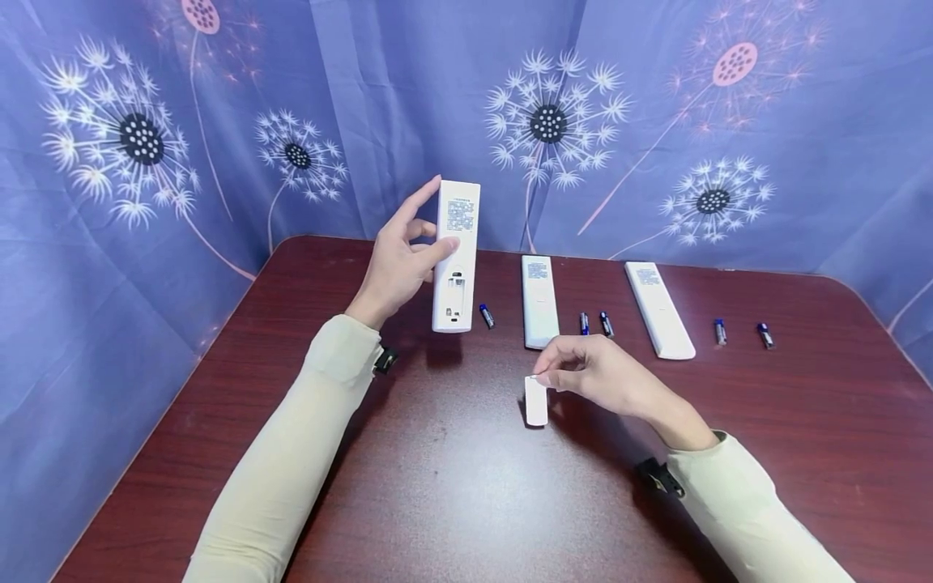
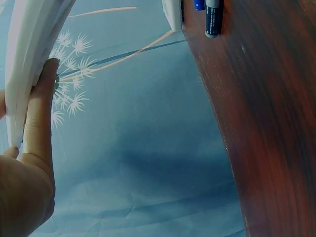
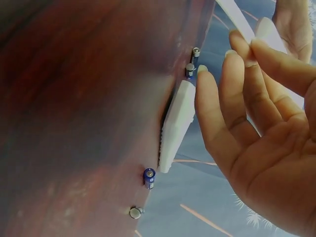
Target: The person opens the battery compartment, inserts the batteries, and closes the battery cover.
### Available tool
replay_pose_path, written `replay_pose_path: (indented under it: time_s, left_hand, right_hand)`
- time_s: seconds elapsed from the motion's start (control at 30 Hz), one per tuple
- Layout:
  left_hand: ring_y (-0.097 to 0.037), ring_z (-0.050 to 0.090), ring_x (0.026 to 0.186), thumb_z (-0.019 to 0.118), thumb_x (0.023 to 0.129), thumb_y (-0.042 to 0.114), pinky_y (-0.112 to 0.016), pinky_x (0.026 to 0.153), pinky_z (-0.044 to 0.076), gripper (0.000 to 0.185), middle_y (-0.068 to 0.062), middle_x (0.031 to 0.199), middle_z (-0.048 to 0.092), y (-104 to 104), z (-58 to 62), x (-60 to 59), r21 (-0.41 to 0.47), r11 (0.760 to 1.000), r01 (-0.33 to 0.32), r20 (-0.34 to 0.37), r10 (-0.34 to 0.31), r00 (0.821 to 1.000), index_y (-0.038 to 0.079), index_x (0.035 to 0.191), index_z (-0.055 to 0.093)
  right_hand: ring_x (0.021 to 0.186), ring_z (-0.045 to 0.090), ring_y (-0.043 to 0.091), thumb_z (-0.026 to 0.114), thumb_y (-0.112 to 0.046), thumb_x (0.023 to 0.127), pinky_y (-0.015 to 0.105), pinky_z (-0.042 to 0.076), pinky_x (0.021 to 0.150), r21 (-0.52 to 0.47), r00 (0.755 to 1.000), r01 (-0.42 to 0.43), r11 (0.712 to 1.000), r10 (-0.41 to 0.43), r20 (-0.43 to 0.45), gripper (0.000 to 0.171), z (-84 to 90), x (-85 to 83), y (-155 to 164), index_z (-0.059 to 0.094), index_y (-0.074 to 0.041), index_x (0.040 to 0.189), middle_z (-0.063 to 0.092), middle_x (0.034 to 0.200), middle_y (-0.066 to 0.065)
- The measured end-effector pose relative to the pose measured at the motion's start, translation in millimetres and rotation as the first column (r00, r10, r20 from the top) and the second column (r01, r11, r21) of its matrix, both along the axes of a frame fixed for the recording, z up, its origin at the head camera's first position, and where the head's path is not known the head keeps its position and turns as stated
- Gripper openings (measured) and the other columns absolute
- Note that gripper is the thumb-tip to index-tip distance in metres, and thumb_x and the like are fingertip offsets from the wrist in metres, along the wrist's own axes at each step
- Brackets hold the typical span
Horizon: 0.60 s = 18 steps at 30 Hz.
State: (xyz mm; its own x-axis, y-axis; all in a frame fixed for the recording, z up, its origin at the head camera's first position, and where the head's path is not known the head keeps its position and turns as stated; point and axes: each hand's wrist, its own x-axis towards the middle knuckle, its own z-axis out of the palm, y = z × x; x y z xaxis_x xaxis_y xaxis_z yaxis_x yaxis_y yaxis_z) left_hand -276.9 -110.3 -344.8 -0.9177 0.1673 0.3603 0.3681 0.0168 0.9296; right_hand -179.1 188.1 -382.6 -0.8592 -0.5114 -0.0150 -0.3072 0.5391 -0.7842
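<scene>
Left hand [image 1: 397, 263] grips a white remote [image 1: 455, 255] upright, upper centre of the frame, its battery bay open and facing the camera. Right hand [image 1: 601, 372] pinches the top of the small white battery cover [image 1: 536, 401], which rests on the dark red surface [image 1: 437, 478] at mid-frame. Behind: two more remotes [image 1: 539, 301] [image 1: 659, 309] lying flat, loose batteries [image 1: 486, 316] beside them.
</scene>
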Motion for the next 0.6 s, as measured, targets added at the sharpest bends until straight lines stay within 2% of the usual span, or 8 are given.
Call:
replay_pose_path:
  time_s: [0.2, 0.43, 0.6]
  left_hand:
    - [-0.025, 0.075, 0.075, 0.074, 0.097, -0.002, -0.035, 0.055, 0.059, 0.080, -0.021, 0.100, 0.066, -0.6, 0.3, 0.6, -0.007, 1.000, 0.001, 0.003, -0.001, 1.000, 0.032, 0.163, 0.045]
    - [-0.025, 0.074, 0.075, 0.074, 0.097, -0.003, -0.032, 0.054, 0.058, 0.080, -0.021, 0.100, 0.065, -0.4, 1.1, 0.5, 0.000, 1.000, 0.010, 0.010, -0.010, 1.000, 0.032, 0.163, 0.046]
    - [-0.025, 0.074, 0.074, 0.074, 0.097, -0.004, -0.032, 0.054, 0.058, 0.080, -0.021, 0.099, 0.065, 1.3, 1.1, 1.2, 0.006, 1.000, 0.014, 0.014, -0.014, 1.000, 0.031, 0.163, 0.046]
  right_hand:
    - [0.079, 0.065, 0.015, 0.076, -0.001, 0.096, 0.028, 0.054, 0.072, 0.004, 0.999, -0.039, 0.999, 0.039, 0.009, 0.011, -3.6, 1.8, 1.5, 0.075, -0.010, 0.100, 0.075, 0.090, -0.004]
    - [0.075, 0.063, 0.014, 0.079, 0.001, 0.092, 0.027, 0.051, 0.071, 0.077, 0.999, -0.046, 0.996, 0.044, 0.028, 0.016, -9.4, 3.6, 6.9, 0.074, -0.012, 0.100, 0.070, 0.082, -0.006]
    - [0.073, 0.064, 0.015, 0.080, -0.001, 0.092, 0.026, 0.051, 0.070, 0.071, 0.997, -0.059, 0.996, 0.056, 0.045, 0.015, -11.2, 3.5, 9.9, 0.073, -0.010, 0.101, 0.068, 0.079, -0.005]
